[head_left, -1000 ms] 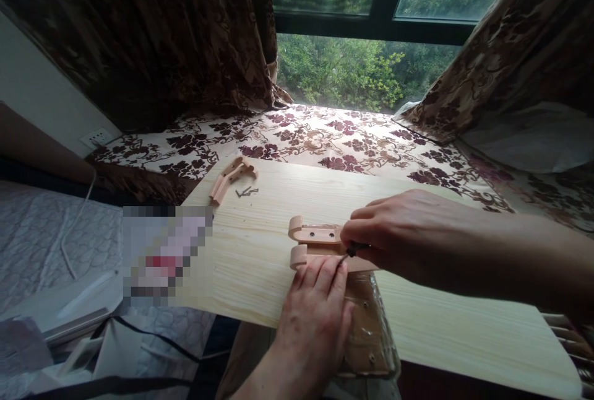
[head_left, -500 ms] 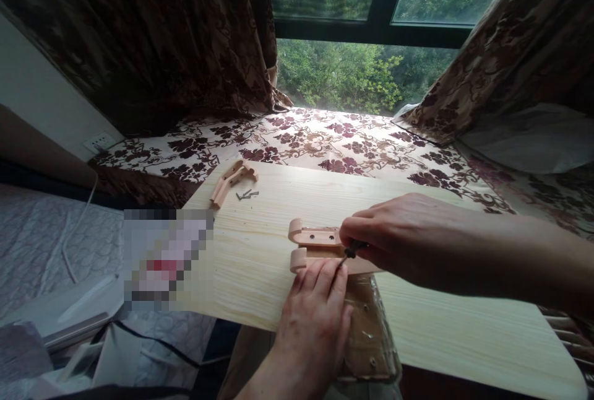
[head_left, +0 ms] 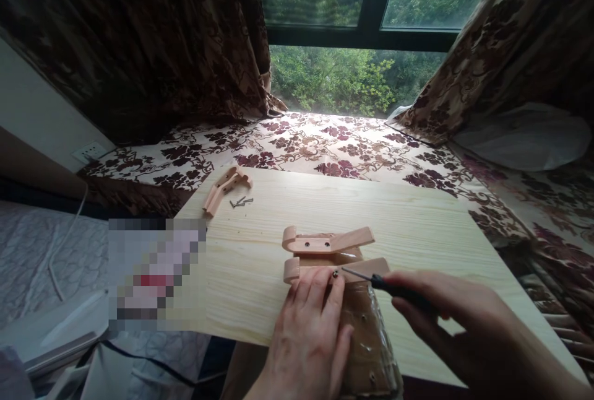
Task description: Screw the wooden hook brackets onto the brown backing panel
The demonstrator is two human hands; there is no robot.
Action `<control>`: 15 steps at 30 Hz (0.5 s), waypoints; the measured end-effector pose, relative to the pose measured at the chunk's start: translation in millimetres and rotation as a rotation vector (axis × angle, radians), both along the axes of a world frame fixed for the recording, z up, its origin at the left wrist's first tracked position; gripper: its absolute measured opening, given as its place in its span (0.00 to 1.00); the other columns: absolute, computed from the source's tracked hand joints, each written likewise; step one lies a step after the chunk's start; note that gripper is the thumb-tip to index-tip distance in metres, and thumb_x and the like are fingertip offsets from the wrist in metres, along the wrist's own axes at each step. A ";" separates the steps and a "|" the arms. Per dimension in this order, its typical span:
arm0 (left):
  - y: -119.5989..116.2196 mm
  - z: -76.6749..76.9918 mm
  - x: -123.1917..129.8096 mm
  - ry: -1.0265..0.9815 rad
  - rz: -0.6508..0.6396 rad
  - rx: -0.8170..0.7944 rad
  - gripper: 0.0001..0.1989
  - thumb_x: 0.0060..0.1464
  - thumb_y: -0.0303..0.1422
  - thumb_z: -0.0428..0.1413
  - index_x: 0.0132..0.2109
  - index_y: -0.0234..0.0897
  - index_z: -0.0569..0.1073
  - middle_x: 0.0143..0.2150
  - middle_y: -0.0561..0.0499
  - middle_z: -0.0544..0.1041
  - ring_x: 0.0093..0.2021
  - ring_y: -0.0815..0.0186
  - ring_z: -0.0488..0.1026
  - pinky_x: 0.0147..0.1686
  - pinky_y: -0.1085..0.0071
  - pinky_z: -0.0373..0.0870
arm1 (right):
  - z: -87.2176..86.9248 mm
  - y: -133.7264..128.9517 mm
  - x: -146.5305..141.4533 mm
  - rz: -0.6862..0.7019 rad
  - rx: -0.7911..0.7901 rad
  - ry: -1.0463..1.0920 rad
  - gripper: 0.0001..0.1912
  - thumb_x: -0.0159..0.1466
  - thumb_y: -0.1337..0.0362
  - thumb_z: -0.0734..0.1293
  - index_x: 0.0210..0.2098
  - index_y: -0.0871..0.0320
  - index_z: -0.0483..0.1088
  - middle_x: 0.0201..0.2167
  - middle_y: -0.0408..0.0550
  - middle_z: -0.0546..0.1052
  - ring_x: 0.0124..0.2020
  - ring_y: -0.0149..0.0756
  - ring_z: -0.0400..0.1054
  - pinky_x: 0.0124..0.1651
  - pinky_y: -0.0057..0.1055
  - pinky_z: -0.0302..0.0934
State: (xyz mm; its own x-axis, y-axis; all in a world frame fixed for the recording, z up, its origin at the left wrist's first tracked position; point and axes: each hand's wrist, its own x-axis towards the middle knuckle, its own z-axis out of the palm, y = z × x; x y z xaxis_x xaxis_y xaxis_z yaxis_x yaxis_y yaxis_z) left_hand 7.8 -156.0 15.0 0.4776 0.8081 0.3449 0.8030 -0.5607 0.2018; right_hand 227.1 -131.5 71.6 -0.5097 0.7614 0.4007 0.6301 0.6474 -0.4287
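My left hand (head_left: 310, 319) holds the nearer wooden hook (head_left: 366, 271) down, its fingertips on top and its thumb apart over the taped cardboard piece (head_left: 371, 332). Beside its index fingertip shows the dark head of a screw (head_left: 335, 273). My right hand (head_left: 445, 307) grips the dark handle of a screwdriver (head_left: 378, 281); its shaft points left, the tip a little right of the screw head and apart from it. A second wooden hook (head_left: 320, 243), with two dark screw heads in it, lies just behind, also across the cardboard.
On the pale wooden board (head_left: 241, 270), more wooden hooks (head_left: 225, 189) lie at the far left, with several loose screws (head_left: 241, 202) beside them. A patterned window ledge (head_left: 320, 134) lies behind. Left of the board is a quilted bed (head_left: 28, 251).
My right hand has drawn back toward the right and nearer to me, taking the screwdriver tip off the screw. The left hand stays on the hook. The view has shifted slightly.
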 end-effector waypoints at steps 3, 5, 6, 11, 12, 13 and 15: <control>-2.2 1.9 -3.1 0.008 -0.025 0.042 0.26 0.55 0.28 0.51 0.60 0.26 0.62 0.59 0.34 0.66 0.60 0.49 0.64 0.50 0.53 0.73 | -19.2 -14.4 0.0 0.038 0.074 -0.043 0.17 0.65 0.71 0.62 0.53 0.58 0.64 0.33 0.47 0.79 0.31 0.30 0.74 0.34 0.22 0.67; -3.3 2.7 -4.9 0.009 -0.033 0.080 0.24 0.55 0.28 0.51 0.58 0.25 0.64 0.58 0.34 0.68 0.59 0.50 0.65 0.50 0.55 0.73 | -24.2 -17.9 -2.0 0.043 0.103 -0.066 0.19 0.64 0.72 0.60 0.54 0.60 0.63 0.31 0.47 0.79 0.29 0.31 0.74 0.31 0.23 0.68; -3.8 2.8 -5.9 0.012 -0.033 0.098 0.23 0.55 0.28 0.50 0.57 0.25 0.65 0.57 0.34 0.69 0.58 0.50 0.66 0.50 0.55 0.74 | -25.4 -18.4 -3.1 0.044 0.108 -0.068 0.20 0.64 0.73 0.59 0.55 0.60 0.62 0.30 0.48 0.78 0.28 0.32 0.74 0.31 0.24 0.68; -3.1 -0.6 -10.3 0.067 -0.010 0.206 0.18 0.58 0.30 0.47 0.53 0.26 0.69 0.52 0.38 0.74 0.52 0.53 0.72 0.45 0.60 0.76 | -30.3 -15.0 -5.3 0.046 0.179 -0.099 0.20 0.63 0.75 0.57 0.55 0.62 0.62 0.26 0.46 0.77 0.25 0.31 0.73 0.27 0.23 0.67; -2.4 -1.9 -11.0 0.072 -0.007 0.233 0.18 0.60 0.32 0.46 0.53 0.27 0.69 0.51 0.39 0.75 0.51 0.54 0.73 0.44 0.62 0.77 | -31.7 -13.7 -5.1 0.043 0.210 -0.111 0.20 0.63 0.75 0.57 0.54 0.63 0.62 0.25 0.46 0.76 0.24 0.31 0.72 0.26 0.22 0.67; -1.5 -3.1 -11.5 0.077 -0.001 0.254 0.18 0.62 0.33 0.45 0.53 0.28 0.69 0.51 0.41 0.76 0.51 0.56 0.74 0.44 0.63 0.77 | -33.3 -12.2 -5.0 0.041 0.241 -0.117 0.19 0.63 0.75 0.57 0.54 0.64 0.62 0.24 0.45 0.76 0.23 0.31 0.72 0.25 0.22 0.66; 0.4 -5.5 -11.9 0.087 0.014 0.282 0.19 0.64 0.36 0.43 0.53 0.30 0.70 0.51 0.44 0.76 0.50 0.57 0.74 0.44 0.65 0.76 | -37.1 -9.4 -5.3 0.042 0.271 -0.127 0.19 0.64 0.74 0.57 0.54 0.64 0.61 0.23 0.45 0.75 0.21 0.30 0.71 0.24 0.21 0.65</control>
State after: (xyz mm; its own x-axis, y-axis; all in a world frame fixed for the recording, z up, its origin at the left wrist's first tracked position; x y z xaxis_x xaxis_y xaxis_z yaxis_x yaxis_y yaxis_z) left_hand -4.1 -155.6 9.5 0.5050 0.6928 0.5147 0.8184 -0.5739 -0.0306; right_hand 221.8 -141.0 34.4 -0.5978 0.6123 0.5174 0.6377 0.7544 -0.1558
